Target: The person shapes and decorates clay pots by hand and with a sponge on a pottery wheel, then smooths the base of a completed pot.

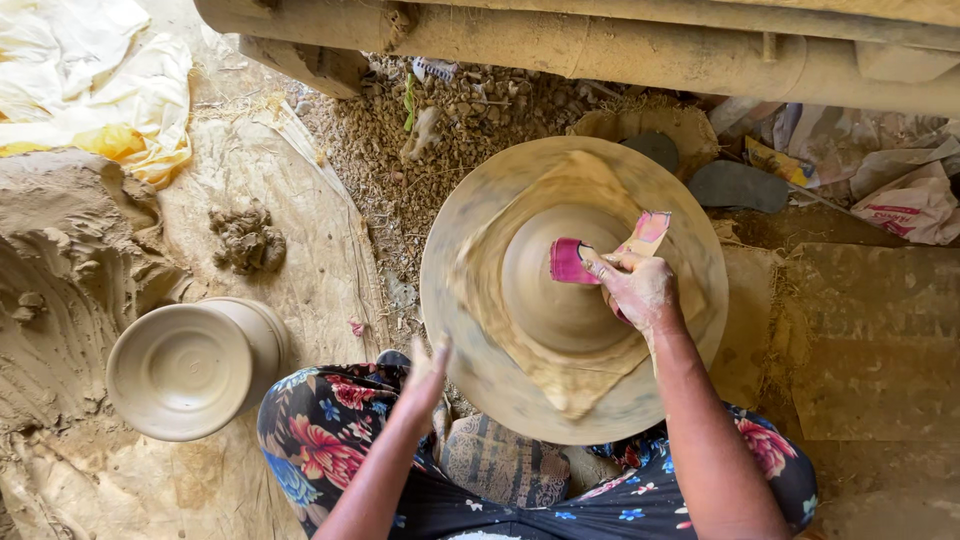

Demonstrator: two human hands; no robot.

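While the potter's wheel (470,330) blurs round at the middle of the floor, the right hand (638,290) presses a pink scrap of card (572,262) against the low clay mound (560,290) centred on it, with a square sheet (570,385) lying between clay and wheel. Its grip is clenched on that scrap, fingers pinching the far end while the near edge rides the clay.

The left hand (425,375) hovers released, palm flat and fingers together, at the near left rim of the wheel, holding nothing; whether it touches the rim I cannot tell.

To my eye, doing this well means keeping the scraper at one steady angle and letting the turning do the work, with the wrist braced so the edge does not chatter. Light, even pressure should matter more than force; digging in could gouge the surface or drag the mound off centre.

A finished clay pot (190,368) stands well apart on the left, beside a small lump of clay (246,238).
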